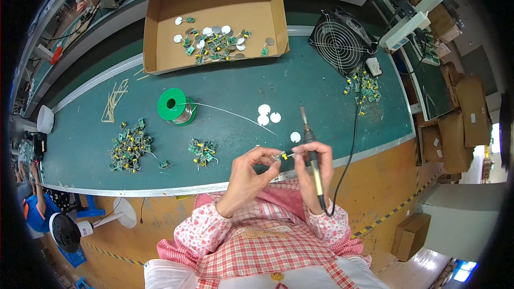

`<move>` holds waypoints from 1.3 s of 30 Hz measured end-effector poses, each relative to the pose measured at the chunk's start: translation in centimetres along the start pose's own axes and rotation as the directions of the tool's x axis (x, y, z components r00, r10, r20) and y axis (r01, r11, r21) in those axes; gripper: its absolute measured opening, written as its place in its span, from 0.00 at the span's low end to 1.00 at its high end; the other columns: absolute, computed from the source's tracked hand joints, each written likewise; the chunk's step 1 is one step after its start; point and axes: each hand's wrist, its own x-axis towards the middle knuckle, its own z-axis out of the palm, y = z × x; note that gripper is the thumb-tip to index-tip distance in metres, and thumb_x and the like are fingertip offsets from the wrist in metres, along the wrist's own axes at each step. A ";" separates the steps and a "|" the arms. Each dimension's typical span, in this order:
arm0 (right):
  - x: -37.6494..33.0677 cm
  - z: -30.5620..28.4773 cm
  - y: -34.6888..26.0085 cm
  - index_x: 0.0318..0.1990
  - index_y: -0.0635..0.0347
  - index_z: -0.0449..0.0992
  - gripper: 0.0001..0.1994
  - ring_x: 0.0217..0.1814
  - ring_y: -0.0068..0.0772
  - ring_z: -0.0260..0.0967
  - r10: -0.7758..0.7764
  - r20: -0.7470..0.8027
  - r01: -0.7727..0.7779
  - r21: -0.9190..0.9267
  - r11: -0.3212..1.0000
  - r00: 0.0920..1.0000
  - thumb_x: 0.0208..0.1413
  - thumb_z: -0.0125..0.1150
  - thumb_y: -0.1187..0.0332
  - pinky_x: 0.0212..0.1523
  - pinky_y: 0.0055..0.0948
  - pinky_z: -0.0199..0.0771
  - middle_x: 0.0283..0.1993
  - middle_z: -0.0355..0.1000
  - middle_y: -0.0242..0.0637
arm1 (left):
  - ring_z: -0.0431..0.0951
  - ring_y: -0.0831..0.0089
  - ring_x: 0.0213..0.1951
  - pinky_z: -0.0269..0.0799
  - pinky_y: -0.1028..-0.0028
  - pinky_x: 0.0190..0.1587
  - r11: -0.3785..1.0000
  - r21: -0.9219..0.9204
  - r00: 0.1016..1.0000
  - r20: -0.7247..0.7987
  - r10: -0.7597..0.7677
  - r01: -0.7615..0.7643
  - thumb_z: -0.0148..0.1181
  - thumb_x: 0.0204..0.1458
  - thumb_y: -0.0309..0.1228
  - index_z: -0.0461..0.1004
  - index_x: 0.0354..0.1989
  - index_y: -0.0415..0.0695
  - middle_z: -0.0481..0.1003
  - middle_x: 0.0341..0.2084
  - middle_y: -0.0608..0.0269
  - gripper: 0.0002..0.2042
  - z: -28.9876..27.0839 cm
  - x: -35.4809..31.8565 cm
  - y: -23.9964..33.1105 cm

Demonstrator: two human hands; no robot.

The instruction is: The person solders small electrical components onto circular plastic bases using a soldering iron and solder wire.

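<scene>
My left hand pinches a small green circuit board with a yellow part near the front edge of the green bench. My right hand grips a soldering iron, tip pointing away toward the bench, and its fingertips also touch the small board. The iron's black cord loops off to the right. A thin solder wire runs from a green spool toward my hands. Three white discs and another lie just beyond my hands.
Piles of small green boards lie at left, centre and right. An open cardboard box holds more boards and discs. A black fan stands at the back right. A floor fan and another person are lower left.
</scene>
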 end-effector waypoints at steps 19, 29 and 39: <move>-1.3 -1.0 -0.1 0.41 0.62 0.64 0.11 0.39 0.25 0.74 -0.049 0.036 0.050 -0.028 0.998 0.998 0.54 0.59 0.79 0.38 0.22 0.75 0.37 0.74 0.41 | 0.77 0.76 0.40 0.73 0.78 0.46 0.811 -0.436 0.906 0.337 -0.256 0.391 0.58 0.52 0.21 0.72 0.43 0.34 0.77 0.36 0.57 0.10 0.3 -0.5 2.1; 1.5 -0.6 1.9 0.36 0.60 0.69 0.11 0.34 0.38 0.70 -0.210 -0.097 0.151 -0.423 0.893 0.973 0.47 0.64 0.80 0.35 0.32 0.68 0.33 0.71 0.40 | 0.77 0.77 0.35 0.73 0.79 0.42 0.819 -0.435 0.922 0.263 -0.284 0.376 0.61 0.52 0.25 0.73 0.42 0.36 0.77 0.32 0.61 0.10 -0.2 0.7 1.6; 2.6 -0.9 3.8 0.37 0.59 0.69 0.13 0.34 0.37 0.69 -0.144 0.074 0.161 -0.530 0.832 0.987 0.44 0.66 0.78 0.34 0.31 0.68 0.33 0.70 0.39 | 0.74 0.81 0.32 0.67 0.83 0.33 0.859 -0.338 0.919 0.228 -0.322 0.385 0.59 0.54 0.28 0.75 0.37 0.39 0.76 0.31 0.65 0.06 -1.2 1.1 0.8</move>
